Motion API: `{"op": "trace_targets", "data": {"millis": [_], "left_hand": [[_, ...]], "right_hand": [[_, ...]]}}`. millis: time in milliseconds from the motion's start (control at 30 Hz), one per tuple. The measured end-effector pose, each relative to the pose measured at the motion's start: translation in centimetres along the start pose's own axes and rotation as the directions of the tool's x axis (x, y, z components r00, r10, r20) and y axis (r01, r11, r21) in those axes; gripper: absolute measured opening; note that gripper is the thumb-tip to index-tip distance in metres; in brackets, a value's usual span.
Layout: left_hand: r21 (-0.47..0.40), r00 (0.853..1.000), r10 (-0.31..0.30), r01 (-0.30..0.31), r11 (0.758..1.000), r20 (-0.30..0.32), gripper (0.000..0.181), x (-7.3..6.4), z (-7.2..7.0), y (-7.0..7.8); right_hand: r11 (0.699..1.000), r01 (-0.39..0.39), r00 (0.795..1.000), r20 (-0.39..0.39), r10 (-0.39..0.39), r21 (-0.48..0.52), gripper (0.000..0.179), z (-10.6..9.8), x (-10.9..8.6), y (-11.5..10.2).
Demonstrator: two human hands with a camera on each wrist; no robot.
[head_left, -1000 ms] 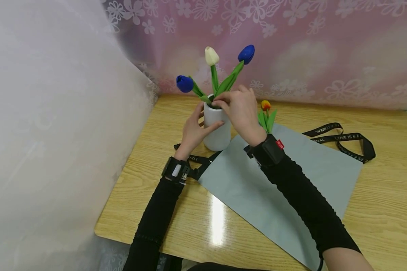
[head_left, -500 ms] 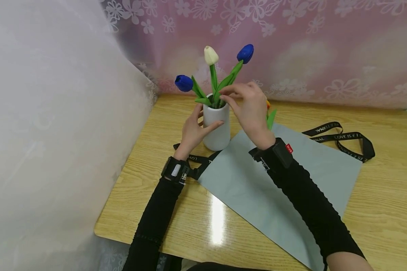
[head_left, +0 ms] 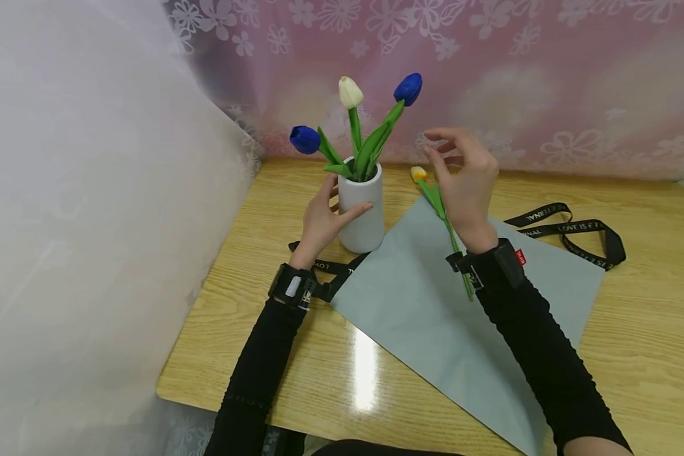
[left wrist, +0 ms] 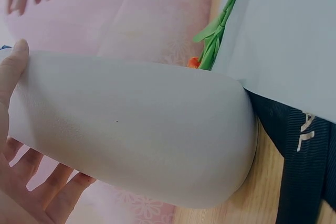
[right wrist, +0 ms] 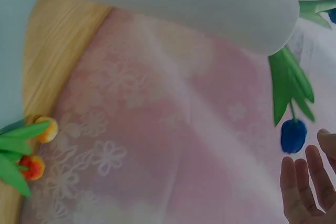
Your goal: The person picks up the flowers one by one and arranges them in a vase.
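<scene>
A white vase stands upright on the table, and my left hand holds it, thumb on the near side and fingers round the left. Out of its mouth rise a white tulip and two blue tulips, one leaning left, the other leaning right. To the right of the vase, in the air, my right hand has loosely bent fingers and holds nothing. Partly behind it lies a yellow tulip; an orange-red tulip shows beside that one in the right wrist view.
The loose tulips' stems lie on a grey-blue sheet. A black lettered ribbon loops at its right corner, and more black ribbon lies by the vase's base. A flowered pink curtain hangs behind the wooden table.
My right hand has let go at the vase's mouth and drawn away to the right, uncovering the stems there and the yellow tulip. My left hand stays on the vase.
</scene>
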State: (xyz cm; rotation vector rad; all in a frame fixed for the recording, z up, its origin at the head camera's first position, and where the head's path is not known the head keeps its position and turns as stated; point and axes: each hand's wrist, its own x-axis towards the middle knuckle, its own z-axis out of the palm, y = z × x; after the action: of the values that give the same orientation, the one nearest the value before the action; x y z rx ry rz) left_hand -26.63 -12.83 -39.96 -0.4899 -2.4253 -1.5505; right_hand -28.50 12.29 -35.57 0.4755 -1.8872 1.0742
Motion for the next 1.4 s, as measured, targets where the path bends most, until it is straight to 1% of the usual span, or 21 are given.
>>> {"op": "trace_targets", "data": {"millis": [33,67,167,200,233,267,300,400,500,567,633,700,767,833,900,967,1033,1067,1167,1233,1400], "left_hand": [[-0.003,1.0,-0.001,0.001,1.0,0.0,0.073,0.0,0.0,0.1],[-0.006,1.0,-0.003,0.003,1.0,0.001,0.073,0.0,0.0,0.1],[-0.014,1.0,-0.007,0.007,1.0,0.003,0.074,0.0,0.0,0.1],[-0.014,1.0,-0.008,0.008,1.0,0.003,0.075,0.0,0.1,0.1],[-0.012,1.0,-0.009,0.009,1.0,0.003,0.075,0.0,0.1,0.1],[-0.01,1.0,-0.009,0.009,1.0,0.002,0.075,0.0,0.1,0.0],[-0.008,1.0,-0.008,0.008,1.0,0.001,0.076,0.0,0.1,0.0],[-0.005,1.0,-0.008,0.008,1.0,0.0,0.075,0.1,0.1,-0.1],[-0.008,1.0,-0.01,0.01,1.0,0.005,0.074,0.1,0.1,-0.1],[-0.014,1.0,-0.011,0.011,1.0,0.01,0.075,0.1,0.1,-0.2],[-0.02,1.0,-0.009,0.009,1.0,0.012,0.076,0.1,0.1,-0.2],[-0.025,1.0,-0.002,0.003,1.0,0.011,0.076,0.1,0.1,-0.3],[-0.029,1.0,0.004,-0.003,1.0,0.01,0.077,0.1,0.1,-0.3],[-0.031,1.0,0.006,-0.006,0.999,0.008,0.077,0.1,0.0,-0.3],[-0.031,1.0,0.004,-0.004,1.0,0.009,0.076,0.1,0.0,-0.3],[-0.028,1.0,0.001,-0.001,1.0,0.009,0.076,0.1,0.0,-0.3],[-0.028,1.0,-0.002,0.002,1.0,0.01,0.075,0.1,0.0,-0.2],[-0.029,1.0,-0.003,0.003,1.0,0.011,0.075,0.1,0.0,-0.1],[-0.032,1.0,-0.005,0.005,0.999,0.013,0.074,0.1,0.0,0.0],[-0.031,1.0,-0.007,0.008,0.999,0.013,0.073,0.2,0.0,0.0],[-0.025,1.0,-0.015,0.015,1.0,0.013,0.073,0.1,0.0,-0.1]], "right_hand": [[1.0,-0.004,1.0,0.003,0.004,-0.007,0.027,-0.3,-0.2,0.6],[1.0,-0.006,1.0,0.005,0.006,0.011,0.029,-0.1,-0.7,3.3],[0.999,0.011,1.0,0.013,-0.01,-0.033,0.03,-1.1,-1.3,4.7],[0.998,-0.005,0.999,0.032,0.007,-0.061,0.028,-1.8,-1.3,3.2],[0.997,-0.039,0.998,0.05,0.042,-0.07,0.028,-2.6,-1.2,1.1],[0.994,-0.054,0.996,0.064,0.06,-0.094,0.027,-2.8,-1.3,1.4],[0.987,-0.071,0.993,0.084,0.083,-0.145,0.026,-3.5,-1.3,-0.5],[0.965,-0.146,0.973,0.145,0.181,-0.22,0.024,-4.0,-2.1,0.6],[0.936,-0.213,0.938,0.209,0.276,-0.281,0.025,-4.4,-2.9,1.7],[0.915,-0.239,0.91,0.253,0.328,-0.324,0.026,-4.6,-3.5,2.4],[0.893,-0.259,0.878,0.294,0.377,-0.369,0.025,-5.0,-4.0,3.0],[0.869,-0.251,0.845,0.341,0.411,-0.426,0.024,-5.4,-4.4,3.7],[0.844,-0.229,0.803,0.396,0.446,-0.485,0.023,-5.7,-4.8,4.2],[0.818,-0.222,0.745,0.449,0.493,-0.531,0.024,-6.0,-5.2,4.8],[0.796,-0.236,0.673,0.497,0.548,-0.558,0.027,-6.2,-5.4,5.2],[0.775,-0.271,0.601,0.529,0.599,-0.571,0.028,-6.3,-5.7,5.6],[0.761,-0.302,0.547,0.55,0.631,-0.574,0.029,-6.3,-5.9,6.0],[0.756,-0.312,0.527,0.557,0.642,-0.576,0.029,-6.2,-6.0,6.1],[0.749,-0.317,0.49,0.576,0.654,-0.582,0.028,-6.0,-6.2,6.3],[0.746,-0.318,0.475,0.583,0.659,-0.585,0.028,-5.8,-6.3,6.3],[0.742,-0.321,0.461,0.587,0.665,-0.588,0.028,-5.4,-6.5,6.6]]}}
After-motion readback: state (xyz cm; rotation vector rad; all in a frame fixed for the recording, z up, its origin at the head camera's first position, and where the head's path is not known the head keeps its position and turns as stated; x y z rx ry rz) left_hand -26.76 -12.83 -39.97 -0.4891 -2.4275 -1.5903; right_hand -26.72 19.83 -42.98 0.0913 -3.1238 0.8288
